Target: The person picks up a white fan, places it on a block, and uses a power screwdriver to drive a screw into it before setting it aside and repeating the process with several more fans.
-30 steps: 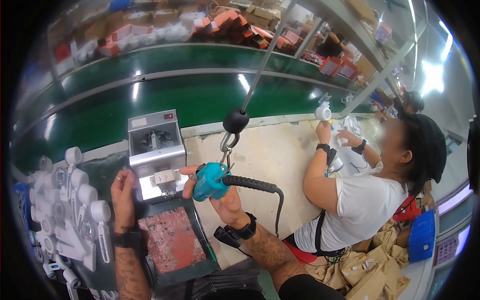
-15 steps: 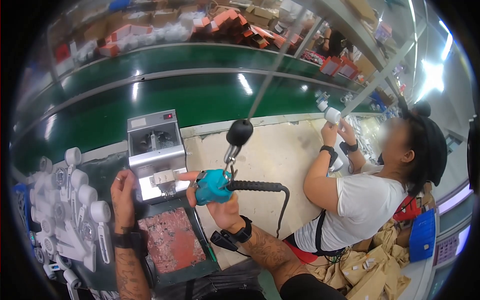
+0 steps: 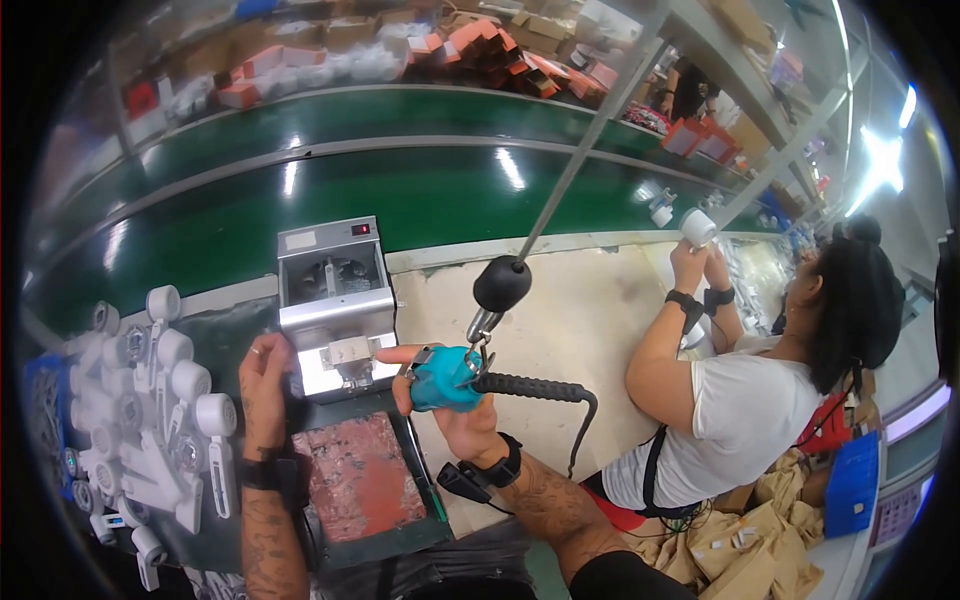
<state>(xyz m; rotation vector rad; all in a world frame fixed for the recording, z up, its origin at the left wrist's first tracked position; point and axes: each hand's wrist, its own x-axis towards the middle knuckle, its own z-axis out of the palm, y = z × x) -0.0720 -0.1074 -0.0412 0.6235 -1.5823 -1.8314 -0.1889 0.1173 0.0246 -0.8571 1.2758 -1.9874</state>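
My right hand [image 3: 468, 425] is wrapped round a teal electric screwdriver [image 3: 447, 380], seen from its top end. The screwdriver hangs by a metal hook under a black ball-shaped weight [image 3: 502, 284], and a black ribbed cable leaves its side. My right index finger points toward the front of a silver screw feeder [image 3: 337, 312]; the screwdriver's tip is hidden. At the feeder's lower left corner, my left hand [image 3: 264, 392] is closed, its fingers curled together; whether anything is between them is hidden.
White small-appliance parts with round heads [image 3: 150, 420] are piled at the left. A worn red mat [image 3: 360, 480] lies below the feeder. Beyond runs a green conveyor belt [image 3: 430, 190]. At the right, a co-worker [image 3: 740, 420] holds a white part [image 3: 698, 228]; a blue bin [image 3: 852, 485] stands behind.
The whole view has shifted slightly to the right. Both my hands keep about the same place by the feeder. The co-worker's head has turned further away.
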